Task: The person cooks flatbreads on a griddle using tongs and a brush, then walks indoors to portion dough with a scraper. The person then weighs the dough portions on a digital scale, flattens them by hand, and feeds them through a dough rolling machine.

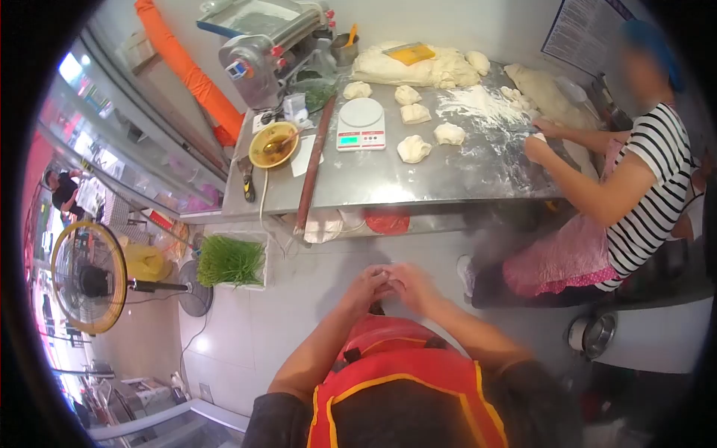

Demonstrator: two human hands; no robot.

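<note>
My left hand [367, 288] and my right hand [412, 287] meet in front of my red apron [403, 345], over the floor short of the table. Their curled fingers touch each other; whatever lies between them, if anything, is hidden. Beyond them, on the metal table [358, 188], stands a white kitchen scale [361, 127] with a lit green display. Right of it lie several dough pieces, among them a front lump [414, 148]. A long brown rolling pin [317, 160] lies left of the scale, past a yellow bowl [273, 145] of dark liquid.
A co-worker [646, 164] in a striped shirt works at the table's right, hands near scattered flour [482, 106]. A large dough mass [414, 69] sits at the back. On the left are a crate of green chives [231, 260], a standing fan [89, 278] and a dough machine [254, 63].
</note>
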